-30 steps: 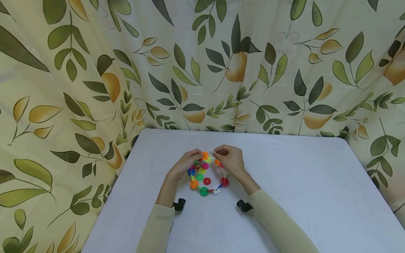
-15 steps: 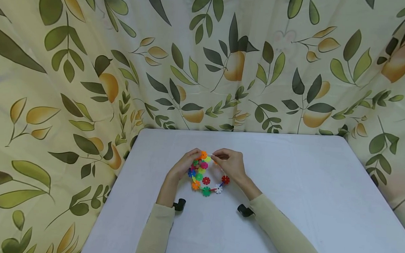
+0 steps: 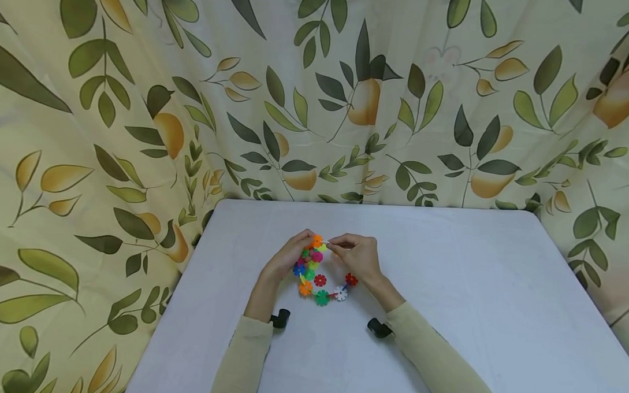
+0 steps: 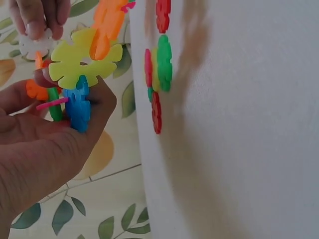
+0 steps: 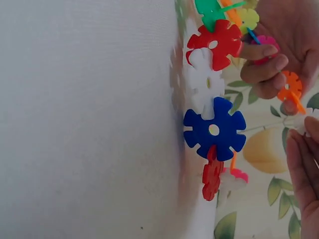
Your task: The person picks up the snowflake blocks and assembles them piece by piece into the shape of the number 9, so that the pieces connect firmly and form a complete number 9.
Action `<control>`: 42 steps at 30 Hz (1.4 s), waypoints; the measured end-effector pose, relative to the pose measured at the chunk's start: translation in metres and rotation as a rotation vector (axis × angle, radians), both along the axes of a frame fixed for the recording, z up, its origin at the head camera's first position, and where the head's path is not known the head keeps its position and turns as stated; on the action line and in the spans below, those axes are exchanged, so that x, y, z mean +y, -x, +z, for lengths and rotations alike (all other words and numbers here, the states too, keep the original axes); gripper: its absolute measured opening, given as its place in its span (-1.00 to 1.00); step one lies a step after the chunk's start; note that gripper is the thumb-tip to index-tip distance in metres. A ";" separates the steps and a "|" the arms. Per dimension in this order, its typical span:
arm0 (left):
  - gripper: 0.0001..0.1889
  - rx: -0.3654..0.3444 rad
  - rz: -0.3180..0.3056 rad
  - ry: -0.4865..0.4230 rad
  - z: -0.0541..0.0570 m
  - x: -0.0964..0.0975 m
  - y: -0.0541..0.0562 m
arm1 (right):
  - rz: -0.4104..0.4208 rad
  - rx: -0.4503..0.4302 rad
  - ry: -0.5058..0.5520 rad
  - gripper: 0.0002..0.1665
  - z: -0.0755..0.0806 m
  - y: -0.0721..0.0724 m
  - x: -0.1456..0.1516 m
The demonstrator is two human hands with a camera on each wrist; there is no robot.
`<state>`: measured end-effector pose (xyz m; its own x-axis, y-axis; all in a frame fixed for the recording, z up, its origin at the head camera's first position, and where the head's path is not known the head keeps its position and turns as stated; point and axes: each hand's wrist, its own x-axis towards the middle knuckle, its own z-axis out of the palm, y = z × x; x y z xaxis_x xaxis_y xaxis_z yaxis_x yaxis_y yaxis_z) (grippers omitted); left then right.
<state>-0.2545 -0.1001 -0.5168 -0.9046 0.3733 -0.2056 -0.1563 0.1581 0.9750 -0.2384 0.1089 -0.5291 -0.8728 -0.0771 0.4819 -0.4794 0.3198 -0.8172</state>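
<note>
L grip [image 3: 287, 253] holds multicol. flower-disc chain [image 3: 310, 274], R grip [image 3: 358, 256] pinches white disc [image 4: 35, 47] w/ fingertips.

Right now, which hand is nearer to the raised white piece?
Right: the right hand pinches the raised white piece; the left hand is just left of it, holding linked colored pieces.

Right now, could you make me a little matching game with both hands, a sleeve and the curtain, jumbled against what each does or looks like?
1. Left hand
2. Right hand
3. Right sleeve
4. Curtain

A. Printed with leaves and fruit
B. Pinching a whitish flower-shaped disc
C. Beige, on an arm
D. Holding linked multicoloured discs

Pairs: 1-D; 2-B; 3-C; 4-A
</note>
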 end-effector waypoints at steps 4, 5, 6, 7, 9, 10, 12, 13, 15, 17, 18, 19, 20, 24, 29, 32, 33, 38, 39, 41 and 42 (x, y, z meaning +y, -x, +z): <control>-0.76 0.021 -0.004 -0.003 0.001 0.004 -0.002 | 0.009 0.029 0.009 -0.94 -0.001 0.001 0.000; -0.76 0.025 -0.006 -0.003 0.001 0.004 -0.002 | 0.011 0.033 0.008 -0.94 -0.001 0.001 0.000; -0.77 0.027 -0.007 -0.003 0.001 0.005 -0.003 | 0.015 0.037 0.005 -0.94 -0.002 0.002 0.000; -0.77 0.027 -0.007 -0.001 0.001 0.005 -0.003 | 0.020 0.042 0.003 -0.95 -0.003 0.002 0.000; -0.77 0.028 -0.012 -0.004 0.003 0.004 -0.003 | 0.034 0.043 -0.003 -0.95 -0.002 0.003 0.001; -0.77 0.028 -0.016 -0.007 0.003 0.004 -0.003 | 0.041 0.040 -0.011 -0.93 -0.002 0.003 0.002; -0.77 0.026 -0.033 -0.020 0.004 0.003 -0.002 | 0.050 0.018 -0.028 -0.86 -0.002 0.005 0.004; -0.76 0.026 -0.045 -0.030 0.005 0.003 -0.002 | 0.050 0.003 -0.042 -0.82 -0.001 0.006 0.006; -0.75 0.030 -0.064 -0.038 0.007 0.003 -0.001 | 0.027 -0.044 -0.094 -0.70 -0.002 0.008 0.009; -0.75 0.028 -0.077 -0.037 0.008 0.003 -0.001 | -0.001 -0.108 -0.147 -0.57 -0.004 0.010 0.013; -0.75 0.026 -0.080 -0.037 0.009 0.003 -0.001 | -0.017 -0.147 -0.174 -0.51 -0.005 0.010 0.014; -0.76 0.024 -0.078 -0.029 0.009 0.003 -0.001 | -0.035 -0.188 -0.206 -0.45 -0.006 0.011 0.015; -0.76 0.021 -0.076 -0.026 0.009 0.003 -0.001 | -0.048 -0.228 -0.232 -0.41 -0.007 0.011 0.017; -0.78 0.006 -0.054 -0.029 0.008 0.001 0.000 | -0.059 -0.369 -0.273 -0.41 -0.009 0.014 0.022; -0.78 -0.017 -0.040 -0.051 0.005 -0.002 0.002 | -0.059 -0.484 -0.256 -0.49 -0.010 0.017 0.027; -0.74 -0.029 -0.021 -0.058 0.004 -0.002 0.003 | -0.045 -0.555 -0.194 -0.56 -0.008 0.017 0.030; -0.72 -0.033 -0.014 -0.055 0.003 -0.002 0.003 | -0.037 -0.583 -0.150 -0.57 -0.007 0.017 0.031; -0.67 -0.055 -0.005 -0.051 0.001 0.000 0.002 | 0.028 -0.696 0.101 -0.61 0.000 0.015 0.035; -0.68 -0.055 -0.011 -0.056 0.001 0.000 0.002 | 0.030 -0.709 0.141 -0.63 0.002 0.015 0.036; -0.70 -0.056 -0.024 -0.078 0.000 0.000 0.002 | 0.034 -0.713 0.192 -0.64 0.005 0.013 0.037; -0.72 -0.056 -0.029 -0.087 0.000 0.001 0.002 | 0.034 -0.710 0.208 -0.64 0.007 0.012 0.037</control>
